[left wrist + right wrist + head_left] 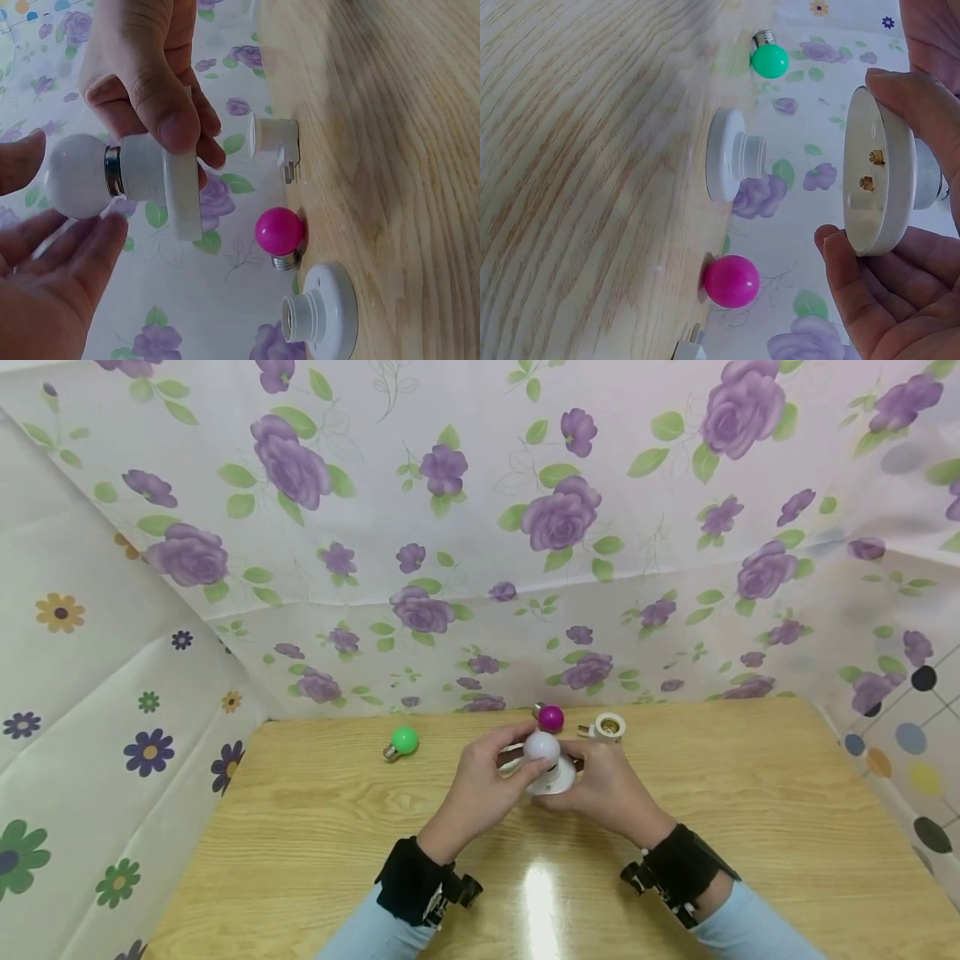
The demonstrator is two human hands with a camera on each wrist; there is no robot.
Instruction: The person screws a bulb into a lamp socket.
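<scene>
Of three bulbs, the white bulb [542, 747] was held above the table [750, 793] at the mouth of one round lamp holder [182, 202], clasped by the left hand [480, 781]; the holder's base was gripped by the right hand [611, 781]. Beyond were spread the green bulb [405, 741], the magenta bulb [552, 718], one plug-in socket [609, 727] and a second lamp holder [334, 311], the latter mostly blocked from the head view.

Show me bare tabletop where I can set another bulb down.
A broad patch of bare tabletop lies right of the plug-in socket and right hand. Another sits in front of the green bulb, left of the left hand. Crowded: just beyond the hands, where magenta bulb, plug-in socket and second lamp base cluster.
</scene>
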